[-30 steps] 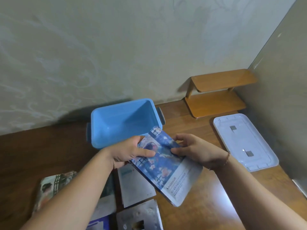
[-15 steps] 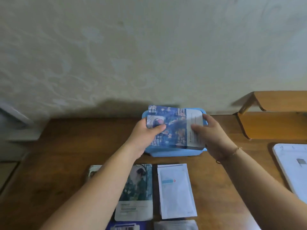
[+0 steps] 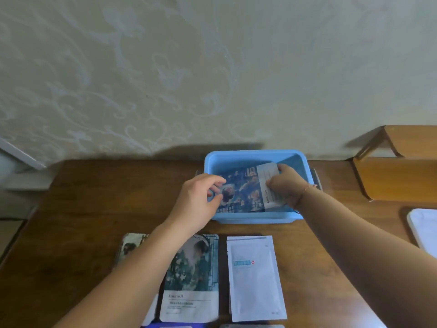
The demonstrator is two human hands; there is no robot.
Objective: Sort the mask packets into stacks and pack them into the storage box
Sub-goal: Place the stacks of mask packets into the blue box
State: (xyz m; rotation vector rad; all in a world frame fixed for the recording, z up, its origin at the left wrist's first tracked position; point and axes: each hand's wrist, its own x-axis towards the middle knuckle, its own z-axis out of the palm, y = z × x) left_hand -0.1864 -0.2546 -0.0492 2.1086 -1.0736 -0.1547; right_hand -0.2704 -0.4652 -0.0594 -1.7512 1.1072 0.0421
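Note:
The blue storage box [image 3: 255,154] stands on the wooden table against the wall. A stack of blue floral mask packets [image 3: 244,192] lies tilted inside it, white end to the right. My right hand [image 3: 285,183] reaches into the box and grips that white end. At the box's left rim, my left hand [image 3: 197,202] pinches the stack's left edge between curled thumb and fingers. In front of the box lie a green floral packet stack [image 3: 192,271] and a white packet stack [image 3: 255,280]. My left forearm partly covers a pale packet [image 3: 131,247].
A white box lid [image 3: 424,230] lies at the table's right edge. A small wooden shelf [image 3: 399,174] stands at the back right. More packets [image 3: 250,325] peek in at the bottom edge. The patterned wall runs directly behind the box.
Both hands carried the blue packet stack from above the table to the box and lowered it inside. The camera view swung left and down.

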